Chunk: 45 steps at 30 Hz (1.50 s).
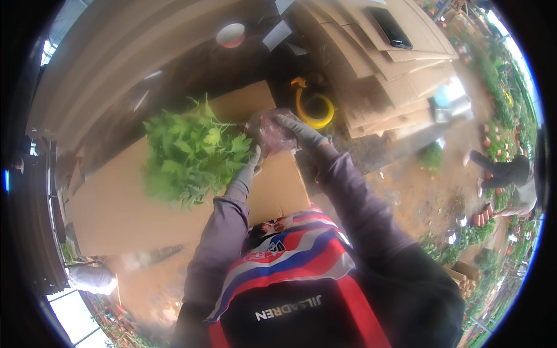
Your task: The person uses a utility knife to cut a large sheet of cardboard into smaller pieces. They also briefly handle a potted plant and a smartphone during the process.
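Observation:
A leafy green potted plant (194,148) lies on its side over a cardboard box (116,203), its leaves pointing left. Its reddish-brown pot (270,129) is covered in shiny see-through plastic. Both my hands wear grey gloves. My left hand (248,169) grips the near side of the pot by the stems, its fingers partly hidden by leaves. Around the base end of the pot, my right hand (299,129) is closed, thumb and fingers pressing the plastic.
Flat cardboard sheets (371,81) are stacked at the far right, with a black phone (390,26) on top. A yellow tape roll or dispenser (316,113) and a red-white bowl (231,36) lie on the dark table. Another person (510,174) bends among pots at the right.

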Available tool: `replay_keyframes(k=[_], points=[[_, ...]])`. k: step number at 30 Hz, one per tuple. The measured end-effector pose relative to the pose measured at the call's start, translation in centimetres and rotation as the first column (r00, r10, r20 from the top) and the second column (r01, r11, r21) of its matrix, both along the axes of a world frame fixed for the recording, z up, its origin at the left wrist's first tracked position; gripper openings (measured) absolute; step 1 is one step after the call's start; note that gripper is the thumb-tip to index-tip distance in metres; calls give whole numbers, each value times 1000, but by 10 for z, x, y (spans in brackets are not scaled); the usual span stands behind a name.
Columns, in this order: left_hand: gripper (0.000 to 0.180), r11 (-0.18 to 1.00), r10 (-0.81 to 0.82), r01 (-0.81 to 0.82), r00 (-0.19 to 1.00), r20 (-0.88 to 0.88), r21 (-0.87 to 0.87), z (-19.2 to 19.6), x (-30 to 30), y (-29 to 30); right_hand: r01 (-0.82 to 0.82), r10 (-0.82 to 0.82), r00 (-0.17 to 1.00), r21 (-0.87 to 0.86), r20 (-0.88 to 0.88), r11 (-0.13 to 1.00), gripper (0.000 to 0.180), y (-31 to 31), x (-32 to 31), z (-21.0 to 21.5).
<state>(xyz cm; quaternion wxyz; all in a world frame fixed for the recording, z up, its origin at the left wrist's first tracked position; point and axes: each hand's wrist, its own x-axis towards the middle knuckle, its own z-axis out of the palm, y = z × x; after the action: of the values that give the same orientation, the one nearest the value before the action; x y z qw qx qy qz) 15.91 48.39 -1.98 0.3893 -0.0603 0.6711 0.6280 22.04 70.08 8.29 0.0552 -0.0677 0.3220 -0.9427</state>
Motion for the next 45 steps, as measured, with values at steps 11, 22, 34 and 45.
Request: replay_keyframes(k=[11, 22, 34, 45], points=[[68, 999, -41, 41, 999, -25, 3, 3, 2, 7, -44, 51, 997, -104, 59, 994, 41, -3, -6, -8], [55, 991, 0, -11, 996, 89, 130, -19, -3, 3, -65, 166, 940, -319, 299, 946, 39, -9, -10, 11], [38, 989, -13, 12, 1000, 7, 147, -5, 22, -6, -7, -43, 962, 182, 270, 983, 42, -7, -6, 10], [25, 994, 8, -16, 998, 67, 110, 19, 62, -261, 113, -189, 836, 174, 515, 978, 47, -4, -5, -9]])
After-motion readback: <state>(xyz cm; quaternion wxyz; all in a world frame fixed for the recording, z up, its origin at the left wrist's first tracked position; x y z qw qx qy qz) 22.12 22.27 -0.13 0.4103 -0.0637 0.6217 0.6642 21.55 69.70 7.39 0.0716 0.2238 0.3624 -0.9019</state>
